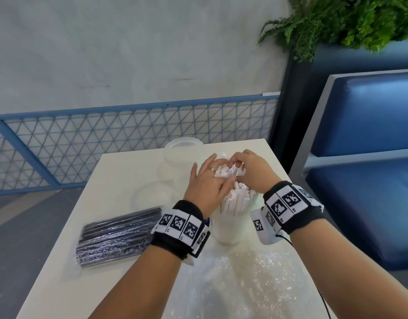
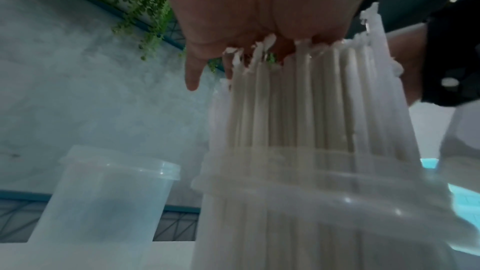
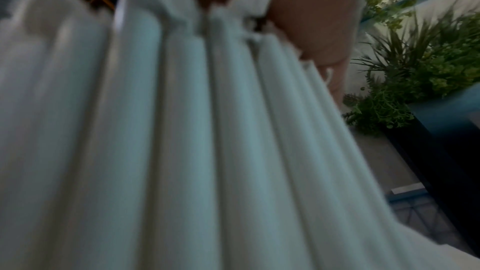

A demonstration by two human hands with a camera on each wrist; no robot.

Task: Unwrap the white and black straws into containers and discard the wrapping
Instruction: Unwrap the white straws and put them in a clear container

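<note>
A bundle of white straws (image 1: 235,201) stands upright in a clear container (image 1: 228,229) on the white table (image 1: 67,284). My left hand (image 1: 207,180) lies over the straw tops with straight, spread fingers. My right hand (image 1: 249,169) curls its fingers onto the straw tips from the right. In the left wrist view the palm (image 2: 259,7) rests on the straws (image 2: 298,100) above the container (image 2: 311,202). The right wrist view is filled by blurred straws (image 3: 182,130) under the right hand (image 3: 311,17). A pack of black straws (image 1: 117,238), still in clear film, lies at the left.
An empty clear container (image 1: 184,148) (image 2: 103,202) stands behind the straws. A clear lid (image 1: 152,194) lies left of them. Crumpled clear plastic wrapping (image 1: 244,284) covers the table's near part. A blue bench (image 1: 371,157) is at the right, a mesh railing behind.
</note>
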